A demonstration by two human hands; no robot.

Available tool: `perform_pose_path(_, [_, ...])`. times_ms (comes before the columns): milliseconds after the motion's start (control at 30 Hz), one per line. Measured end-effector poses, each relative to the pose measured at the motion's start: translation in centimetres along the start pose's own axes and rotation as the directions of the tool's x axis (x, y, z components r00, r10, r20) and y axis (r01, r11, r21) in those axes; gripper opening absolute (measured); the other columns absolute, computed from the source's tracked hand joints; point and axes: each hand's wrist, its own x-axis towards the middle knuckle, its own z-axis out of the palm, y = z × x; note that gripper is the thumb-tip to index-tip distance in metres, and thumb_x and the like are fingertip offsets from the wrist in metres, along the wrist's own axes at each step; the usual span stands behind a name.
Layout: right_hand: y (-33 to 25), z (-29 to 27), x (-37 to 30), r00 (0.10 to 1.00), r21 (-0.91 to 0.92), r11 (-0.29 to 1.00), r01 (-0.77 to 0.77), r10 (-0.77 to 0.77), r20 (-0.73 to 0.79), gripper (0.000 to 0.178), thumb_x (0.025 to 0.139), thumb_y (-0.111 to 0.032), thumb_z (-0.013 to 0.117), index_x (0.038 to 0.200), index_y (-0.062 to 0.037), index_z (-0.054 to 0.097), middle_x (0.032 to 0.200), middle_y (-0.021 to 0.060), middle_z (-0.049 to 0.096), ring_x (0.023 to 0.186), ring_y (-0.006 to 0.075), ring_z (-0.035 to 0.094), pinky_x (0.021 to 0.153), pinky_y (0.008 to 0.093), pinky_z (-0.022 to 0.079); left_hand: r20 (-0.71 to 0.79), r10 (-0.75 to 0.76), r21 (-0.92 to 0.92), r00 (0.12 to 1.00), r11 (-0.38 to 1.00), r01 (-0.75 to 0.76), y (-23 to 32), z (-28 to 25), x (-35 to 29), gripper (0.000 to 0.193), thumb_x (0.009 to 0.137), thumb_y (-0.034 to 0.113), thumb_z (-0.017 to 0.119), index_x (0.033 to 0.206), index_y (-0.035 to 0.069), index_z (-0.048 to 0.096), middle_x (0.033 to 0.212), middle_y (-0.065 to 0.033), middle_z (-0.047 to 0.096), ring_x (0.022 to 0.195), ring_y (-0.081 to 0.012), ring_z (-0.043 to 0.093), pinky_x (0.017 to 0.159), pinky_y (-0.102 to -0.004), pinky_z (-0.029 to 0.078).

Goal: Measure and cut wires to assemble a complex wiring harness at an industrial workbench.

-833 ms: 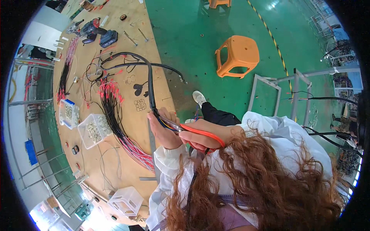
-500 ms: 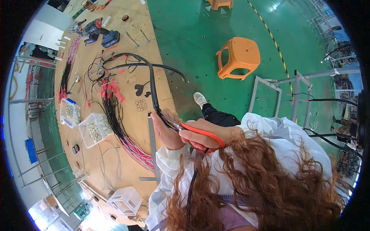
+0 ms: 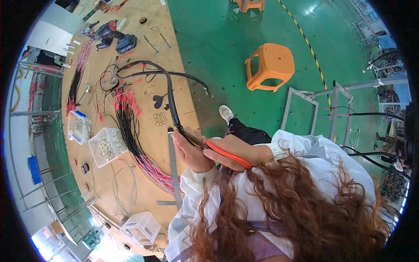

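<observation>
A black-sheathed cable (image 3: 173,105) arches off the table and comes down to my left hand (image 3: 194,153). That hand is closed around the cable where its sheath is open and coloured inner wires (image 3: 192,139) show, some yellow. My right hand (image 3: 240,150) is closed on red-handled scissors (image 3: 230,155), right beside the left fingers. The blades are mostly hidden by the hands and wires, so I cannot tell whether they touch a wire. Left of my hands, on the wooden table (image 3: 150,192), lies a bundle of black and pink wires (image 3: 131,135) with red ends.
White pellet-like pieces fill two clear bins (image 3: 99,150) on the table. A metal square (image 3: 173,170) lies by the near edge. Farther off are cordless drills (image 3: 124,43) and a second wire bundle (image 3: 78,78). An orange stool (image 3: 273,63) and a metal frame (image 3: 301,98) stand on the green floor.
The scissors' red handles have come together in my right hand; the lower handle no longer shows. My left hand still holds the cable in nearly the same place.
</observation>
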Motion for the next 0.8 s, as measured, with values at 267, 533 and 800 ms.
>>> perform_pose_path(267, [0.2,0.3,0.1,0.999,-0.072,0.997,0.037,-0.04,-0.036,0.03,0.088,-0.033,0.039,0.088,-0.0043,0.046,0.068,0.0187,0.055,0.064,0.0384,0.054,0.056,0.0428,0.043,0.043,0.06,-0.026,0.997,0.998,-0.059,-0.1,-0.5,0.0,0.031,0.093,0.03,0.035,0.068,0.012,0.033,0.053,0.0035,0.031,0.044,-0.006,0.029,0.039,-0.0217,0.024])
perform_pose_path(533, [-0.6,-0.2,0.3,0.998,0.059,0.997,0.057,-0.057,0.001,0.031,0.088,-0.033,0.041,0.078,-0.0051,0.05,0.063,0.0165,0.053,0.062,0.0357,0.054,0.055,0.0396,0.043,-0.046,-0.001,0.057,0.999,0.998,0.004,0.0,-2.4,-0.4,0.028,0.092,0.031,0.038,0.093,0.006,0.051,0.069,0.0026,0.045,0.06,-0.006,0.041,0.049,-0.0216,0.033])
perform_pose_path(800, [-5.6,-5.7,3.2,0.82,0.199,0.905,0.376,-0.225,-0.527,0.024,0.087,-0.028,0.045,0.079,-0.0055,0.05,0.055,0.0011,0.047,0.046,0.0083,0.045,0.04,0.0247,0.034,-0.013,-0.02,0.502,1.0,0.865,0.023,-8.0,-7.5,-3.1,0.033,0.089,0.023,0.04,0.11,-0.001,0.047,0.1,-0.0084,0.054,0.087,-0.0154,0.053,0.07,-0.0229,0.047])
